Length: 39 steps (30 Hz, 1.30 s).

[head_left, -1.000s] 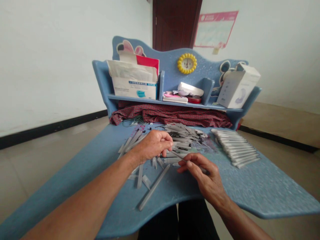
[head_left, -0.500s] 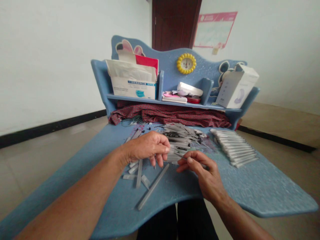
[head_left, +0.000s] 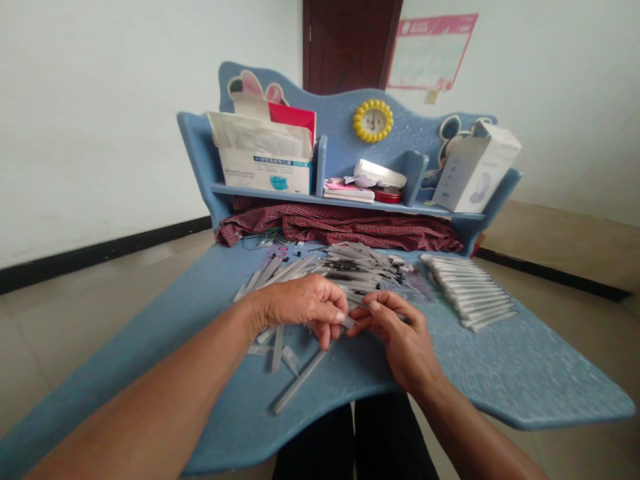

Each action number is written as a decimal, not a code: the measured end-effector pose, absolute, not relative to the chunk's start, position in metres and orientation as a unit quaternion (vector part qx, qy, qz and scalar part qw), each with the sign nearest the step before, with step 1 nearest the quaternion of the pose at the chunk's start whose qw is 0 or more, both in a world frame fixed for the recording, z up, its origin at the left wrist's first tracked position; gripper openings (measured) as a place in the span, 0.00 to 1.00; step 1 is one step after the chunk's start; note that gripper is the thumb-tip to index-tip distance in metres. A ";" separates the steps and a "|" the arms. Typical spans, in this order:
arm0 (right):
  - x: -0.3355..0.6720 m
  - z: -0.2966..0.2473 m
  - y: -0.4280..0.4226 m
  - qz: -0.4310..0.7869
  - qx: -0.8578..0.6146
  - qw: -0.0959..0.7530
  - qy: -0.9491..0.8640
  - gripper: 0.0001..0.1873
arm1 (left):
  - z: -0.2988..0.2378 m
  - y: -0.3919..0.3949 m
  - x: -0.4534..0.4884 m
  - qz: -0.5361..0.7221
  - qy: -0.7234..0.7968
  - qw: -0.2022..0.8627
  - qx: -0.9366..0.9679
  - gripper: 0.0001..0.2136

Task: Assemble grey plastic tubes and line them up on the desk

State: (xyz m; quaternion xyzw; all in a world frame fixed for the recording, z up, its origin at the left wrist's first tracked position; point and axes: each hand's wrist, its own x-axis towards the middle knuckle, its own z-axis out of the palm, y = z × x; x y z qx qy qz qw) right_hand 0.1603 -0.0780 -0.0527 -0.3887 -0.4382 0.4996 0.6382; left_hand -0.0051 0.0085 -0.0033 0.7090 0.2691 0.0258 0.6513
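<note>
Left hand [head_left: 317, 305] pinches translucent plastic piece [head_left: 349, 322], end jutting past fingertips toward right hand [head_left: 403, 333], which grips slim grey rod [head_left: 359, 304].

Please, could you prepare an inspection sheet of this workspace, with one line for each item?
Surface: blue desk with curved front edge.
Job's things: loose pen-like parts in the middle; row of pen-like tubes laid side by side at right.
Clutter: mask box and white box on the shelf; checked cloth beneath.
Hands: left hand pinches a clear piece; right hand close by, its grip partly hidden.
Cables: thin strands by the cloth, type unclear.
Surroundings: dark door, wall poster.
</note>
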 end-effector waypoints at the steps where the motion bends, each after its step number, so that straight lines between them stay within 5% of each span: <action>1: 0.159 -0.052 -0.077 0.506 -0.384 0.641 -0.431 0.08 | -0.003 0.008 -0.005 0.027 0.270 0.649 0.711 0.09; 39: 0.181 -0.053 -0.113 0.501 -0.352 0.676 -0.409 0.06 | 0.005 0.011 -0.012 0.118 0.285 0.647 0.697 0.07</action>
